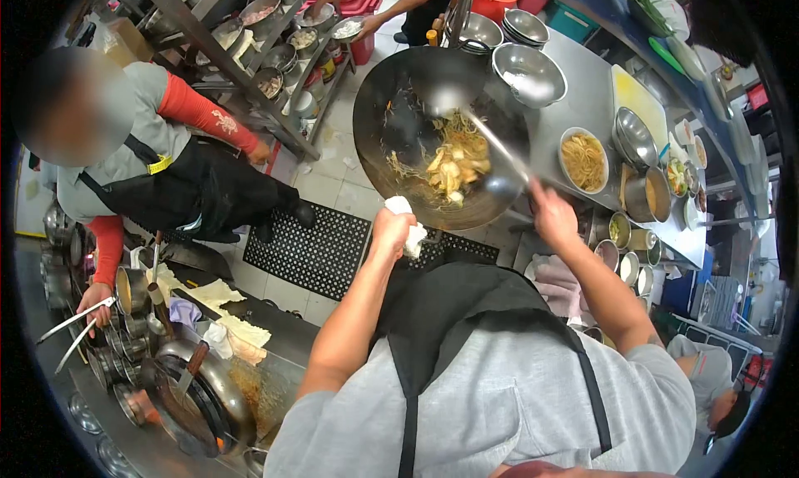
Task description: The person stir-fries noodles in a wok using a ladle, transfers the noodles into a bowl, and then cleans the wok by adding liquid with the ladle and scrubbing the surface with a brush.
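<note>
Beside a steel bench (pixel 583 80) in a tile-floored kitchen (pixel 333 176), a wok (pixel 374 116) holds noodles (pixel 454 133); forearms (pixel 354 313) outstretched, my left grip (pixel 391 231) is closed on white cloth (pixel 414 241) by its rim, my right grip (pixel 553 216) round the ladle (pixel 500 147).

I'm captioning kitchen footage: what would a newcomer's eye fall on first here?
Most likely the big dark wok at upper centre, a heap of food inside, with a long-handled ladle in the right hand and a white cloth in the left hand. Next, perhaps, the bowl of noodles just right of the wok. At the left, a co-worker's bright red sleeve also stands out.
</note>
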{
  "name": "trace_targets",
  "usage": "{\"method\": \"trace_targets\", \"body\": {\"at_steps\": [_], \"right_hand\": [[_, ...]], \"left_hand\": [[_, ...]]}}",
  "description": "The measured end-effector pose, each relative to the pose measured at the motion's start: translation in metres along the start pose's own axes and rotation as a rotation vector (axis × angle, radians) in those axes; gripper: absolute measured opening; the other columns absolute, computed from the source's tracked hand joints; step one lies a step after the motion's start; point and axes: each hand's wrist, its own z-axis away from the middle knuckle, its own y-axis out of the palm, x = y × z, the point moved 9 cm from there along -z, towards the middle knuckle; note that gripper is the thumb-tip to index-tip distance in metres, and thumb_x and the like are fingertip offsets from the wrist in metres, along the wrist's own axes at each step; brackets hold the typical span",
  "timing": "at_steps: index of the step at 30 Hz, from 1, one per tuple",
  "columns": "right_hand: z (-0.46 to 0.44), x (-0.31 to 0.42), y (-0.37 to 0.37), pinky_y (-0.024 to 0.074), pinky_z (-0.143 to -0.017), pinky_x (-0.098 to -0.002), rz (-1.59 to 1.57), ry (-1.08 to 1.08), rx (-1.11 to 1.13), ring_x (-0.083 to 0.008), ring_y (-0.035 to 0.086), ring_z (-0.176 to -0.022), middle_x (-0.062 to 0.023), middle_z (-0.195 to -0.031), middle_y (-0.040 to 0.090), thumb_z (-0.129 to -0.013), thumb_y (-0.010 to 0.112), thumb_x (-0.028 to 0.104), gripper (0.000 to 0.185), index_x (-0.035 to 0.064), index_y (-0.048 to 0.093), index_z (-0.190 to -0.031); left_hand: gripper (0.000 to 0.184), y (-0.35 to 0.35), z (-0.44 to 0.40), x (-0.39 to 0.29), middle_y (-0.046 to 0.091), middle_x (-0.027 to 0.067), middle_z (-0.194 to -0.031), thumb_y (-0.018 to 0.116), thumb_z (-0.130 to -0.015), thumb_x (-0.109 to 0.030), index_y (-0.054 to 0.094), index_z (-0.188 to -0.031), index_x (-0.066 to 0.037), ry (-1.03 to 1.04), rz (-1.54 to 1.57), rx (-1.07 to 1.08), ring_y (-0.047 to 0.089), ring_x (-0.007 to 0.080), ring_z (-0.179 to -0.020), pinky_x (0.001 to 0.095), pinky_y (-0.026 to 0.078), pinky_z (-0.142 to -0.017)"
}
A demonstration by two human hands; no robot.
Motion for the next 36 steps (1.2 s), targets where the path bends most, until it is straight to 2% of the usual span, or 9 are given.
{"method": "trace_targets", "body": {"at_steps": [4, 6, 11, 14, 16, 19, 21, 28, 36], "right_hand": [[0.080, -0.018, -0.005, 0.0527, -0.064, -0.0493, -0.048, 0.049, 0.240, -0.0385, 0.064, -0.072, -0.0206, -0.084, 0.060, -0.084, 0.054, 0.004, 0.065, 0.0179, 0.038, -0.146], [0.081, -0.023, -0.021, 0.0519, -0.065, -0.0517, -0.117, 0.049, 0.116, -0.0422, 0.063, -0.071, -0.0226, -0.086, 0.061, -0.087, 0.053, 0.007, 0.061, 0.0166, 0.039, -0.145], [0.054, -0.034, -0.020, 0.0485, -0.075, -0.0532, -0.175, 0.259, 0.254, -0.0477, 0.061, -0.078, -0.0282, -0.084, 0.062, -0.090, 0.053, 0.012, 0.056, 0.0102, 0.037, -0.144], [0.072, 0.011, -0.051, 0.0511, -0.065, -0.0467, -0.547, 0.364, 0.539, -0.0374, 0.063, -0.065, -0.0224, -0.078, 0.062, -0.091, 0.054, 0.013, 0.054, 0.0076, 0.037, -0.142], [0.085, 0.043, -0.062, 0.0434, -0.043, -0.0256, -1.185, 0.730, 0.767, -0.0074, 0.046, -0.050, 0.0010, -0.070, 0.048, -0.095, 0.052, 0.011, 0.038, 0.0097, 0.047, -0.132], [0.089, 0.060, -0.059, 0.0385, -0.040, -0.0220, -1.579, 0.899, 0.926, -0.0045, 0.039, -0.048, 0.0035, -0.068, 0.043, -0.097, 0.051, 0.012, 0.030, 0.0141, 0.050, -0.126], [0.089, 0.070, -0.061, 0.0361, -0.039, -0.0208, -1.782, 0.980, 0.970, -0.0035, 0.038, -0.047, 0.0041, -0.068, 0.042, -0.097, 0.051, 0.012, 0.029, 0.0153, 0.050, -0.126], [0.066, 0.092, -0.015, 0.0310, -0.037, -0.0178, -2.243, 0.800, 1.094, -0.0016, 0.036, -0.044, 0.0028, -0.064, 0.040, -0.097, 0.051, 0.011, 0.041, 0.0098, 0.045, -0.138], [0.074, 0.066, -0.037, 0.0289, -0.038, -0.0184, -2.226, 0.795, 0.930, -0.0018, 0.034, -0.045, 0.0038, -0.065, 0.040, -0.098, 0.048, 0.011, 0.039, 0.0126, 0.047, -0.137]], "left_hand": [[0.016, 0.002, 0.008, -0.015, 0.064, 0.0113, -0.077, 0.057, -0.068, 0.004, 0.060, -0.084, 0.006, 0.019, 0.165, 0.007, 0.063, 0.0242, -0.063, 0.0360, 0.049, -0.056], [0.015, 0.005, 0.011, -0.008, 0.063, 0.0100, -0.075, 0.056, -0.068, 0.004, 0.060, -0.083, 0.005, -0.006, 0.111, 0.002, 0.062, 0.0232, -0.061, 0.0352, 0.048, -0.055], [0.012, 0.021, 0.028, -0.015, 0.064, 0.0091, -0.071, 0.057, -0.068, 0.001, 0.062, -0.079, 0.004, 0.092, 0.004, -0.087, 0.063, 0.0193, -0.063, 0.0354, 0.048, -0.057], [0.014, 0.034, 0.042, -0.028, 0.066, 0.0111, -0.072, 0.057, -0.068, -0.001, 0.063, -0.080, 0.003, 0.157, -0.065, -0.118, 0.064, 0.0213, -0.066, 0.0354, 0.049, -0.065], [0.014, 0.035, 0.046, -0.036, 0.067, 0.0120, -0.074, 0.058, -0.067, -0.002, 0.062, -0.080, 0.003, 0.141, -0.176, -0.168, 0.064, 0.0234, -0.067, 0.0356, 0.049, -0.066], [0.015, 0.038, 0.052, -0.045, 0.067, 0.0131, -0.074, 0.059, -0.066, -0.004, 0.061, -0.079, 0.003, 0.168, -0.200, -0.166, 0.064, 0.0255, -0.066, 0.0375, 0.049, -0.067], [0.013, 0.042, 0.052, -0.045, 0.062, 0.0080, -0.073, 0.056, -0.066, 0.001, 0.058, -0.080, 0.001, 0.180, -0.129, -0.134, 0.060, 0.0196, -0.062, 0.0343, 0.046, -0.058], [0.013, 0.036, 0.024, -0.023, 0.059, 0.0067, -0.074, 0.054, -0.069, 0.006, 0.056, -0.080, 0.000, 0.089, 0.037, -0.029, 0.059, 0.0196, -0.061, 0.0336, 0.047, -0.054], [0.016, 0.020, 0.017, -0.015, 0.064, 0.0130, -0.079, 0.058, -0.072, 0.003, 0.062, -0.087, 0.007, -0.034, 0.232, 0.074, 0.064, 0.0232, -0.065, 0.0346, 0.051, -0.058]]}}
